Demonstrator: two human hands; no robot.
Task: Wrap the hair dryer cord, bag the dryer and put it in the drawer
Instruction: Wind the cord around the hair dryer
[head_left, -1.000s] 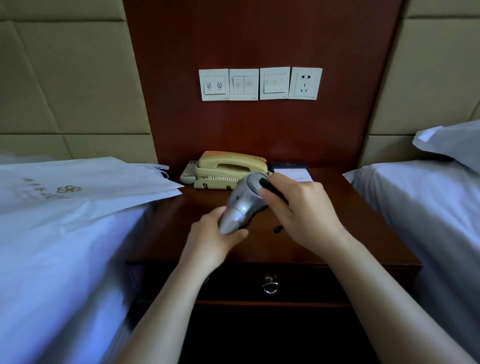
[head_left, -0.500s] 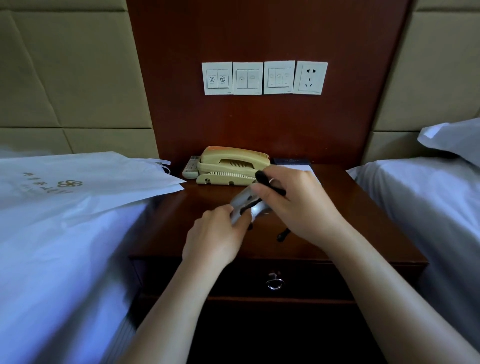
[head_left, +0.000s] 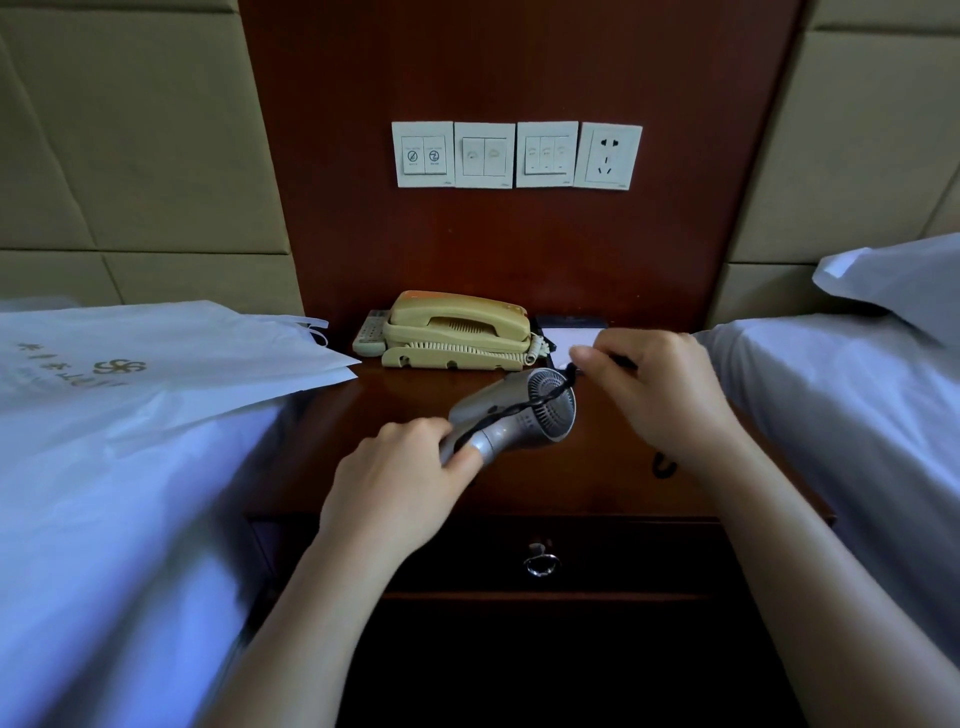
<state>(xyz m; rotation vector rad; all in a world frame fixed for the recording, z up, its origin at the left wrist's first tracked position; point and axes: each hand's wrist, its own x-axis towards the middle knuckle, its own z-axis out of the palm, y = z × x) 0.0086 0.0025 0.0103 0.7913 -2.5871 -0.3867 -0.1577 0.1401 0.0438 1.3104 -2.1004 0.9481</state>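
Silver plastic hair dryer (head_left: 511, 415) is held above the dark wooden table (head_left: 395, 400), rear grille towards 3 o'clock. The narrow end is gripped by the left hand (head_left: 400, 478), fingers curled round the barrel. The thin black cord (head_left: 545, 397) is pinched by the right hand (head_left: 660, 389) at 2 o'clock of the dryer, with a strand laid across the body. Dryer is judged light, rigid and smooth-shelled, so likely slippery; best taken at the barrel. Cord is limp and prone to unwinding. White flat logo-printed bag (head_left: 156, 364) lies at 9 o'clock on the bed; closed drawer (head_left: 623, 556) at 6 o'clock.
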